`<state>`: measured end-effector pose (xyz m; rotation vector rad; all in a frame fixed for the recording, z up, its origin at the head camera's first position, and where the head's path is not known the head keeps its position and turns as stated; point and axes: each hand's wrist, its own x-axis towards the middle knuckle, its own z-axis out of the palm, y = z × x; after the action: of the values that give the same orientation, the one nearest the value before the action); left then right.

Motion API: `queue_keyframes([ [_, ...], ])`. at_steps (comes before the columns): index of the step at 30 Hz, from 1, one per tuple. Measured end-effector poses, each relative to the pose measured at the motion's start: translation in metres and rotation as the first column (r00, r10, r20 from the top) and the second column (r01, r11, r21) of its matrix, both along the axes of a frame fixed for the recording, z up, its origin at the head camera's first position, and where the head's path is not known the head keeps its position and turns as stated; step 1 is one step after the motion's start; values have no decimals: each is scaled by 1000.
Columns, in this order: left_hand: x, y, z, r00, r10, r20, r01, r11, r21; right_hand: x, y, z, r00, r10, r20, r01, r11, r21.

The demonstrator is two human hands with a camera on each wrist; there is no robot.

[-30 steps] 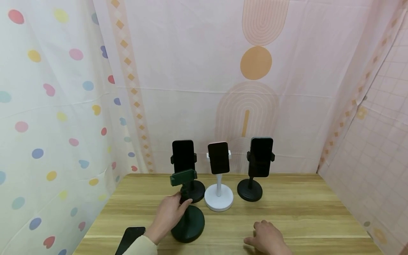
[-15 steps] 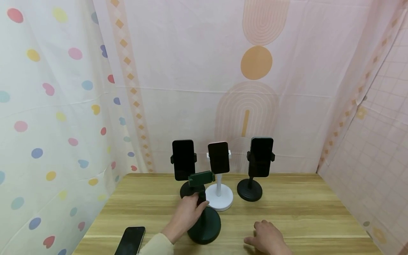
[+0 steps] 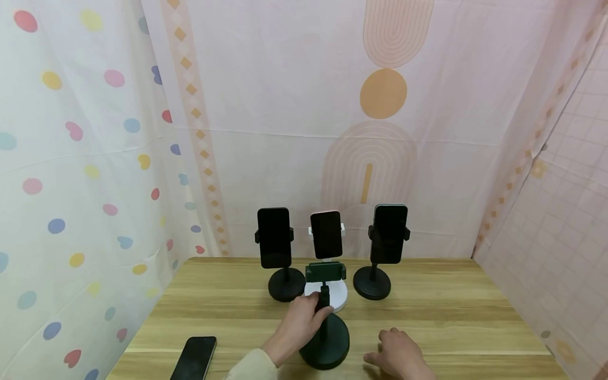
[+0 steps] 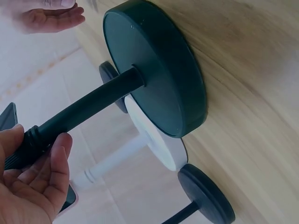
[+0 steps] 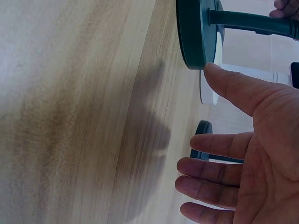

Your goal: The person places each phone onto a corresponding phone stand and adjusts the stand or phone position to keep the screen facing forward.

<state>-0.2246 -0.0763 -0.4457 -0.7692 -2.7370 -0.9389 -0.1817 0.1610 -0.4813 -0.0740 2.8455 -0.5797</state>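
Observation:
A dark green phone stand (image 3: 332, 345) with a round base and an unoccupied clamp at its top stands near the table's front. My left hand (image 3: 298, 324) grips its stem between thumb and fingers. In the left wrist view the fingers (image 4: 58, 168) wrap the ribbed collar of the stem, and the round base (image 4: 154, 74) lies close over the wood. To the right of the stand my right hand (image 3: 398, 352) hovers over the table. Seen from the right wrist, its fingers (image 5: 210, 170) are spread loosely and hold nothing, with the thumb beside the green base.
Behind the green stand, three stands hold upright phones: a black stand (image 3: 286, 287) at left, a white one (image 3: 340, 296) partly hidden, and another black one (image 3: 372, 285) at right. A phone (image 3: 196, 358) lies flat at front left. Patterned curtains (image 3: 266, 95) surround the table (image 3: 442, 295).
My left hand has moved the green stand rightward, from in front of the left black stand to in front of the white one. The flat phone is uncovered by my sleeve. The right hand stays put.

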Motion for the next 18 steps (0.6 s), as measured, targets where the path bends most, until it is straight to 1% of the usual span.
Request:
queue_keyframes([
  [4, -2, 4, -1, 1000, -6, 26, 5, 1000, 22, 1, 1, 1, 1000, -3, 3, 3, 1000, -2],
  [6, -3, 5, -1, 1000, -11, 28, 10, 999, 38, 1, 1, 1, 1000, -4, 2, 4, 1000, -2],
  [11, -5, 6, -3, 1000, -20, 19, 19, 998, 59, 1, 1, 1, 1000, -4, -3, 4, 1000, 3],
  [18, -9, 8, -8, 1000, -21, -5, 22, 997, 73, 0, 0, 1, 1000, -19, 18, 19, 1000, -8],
])
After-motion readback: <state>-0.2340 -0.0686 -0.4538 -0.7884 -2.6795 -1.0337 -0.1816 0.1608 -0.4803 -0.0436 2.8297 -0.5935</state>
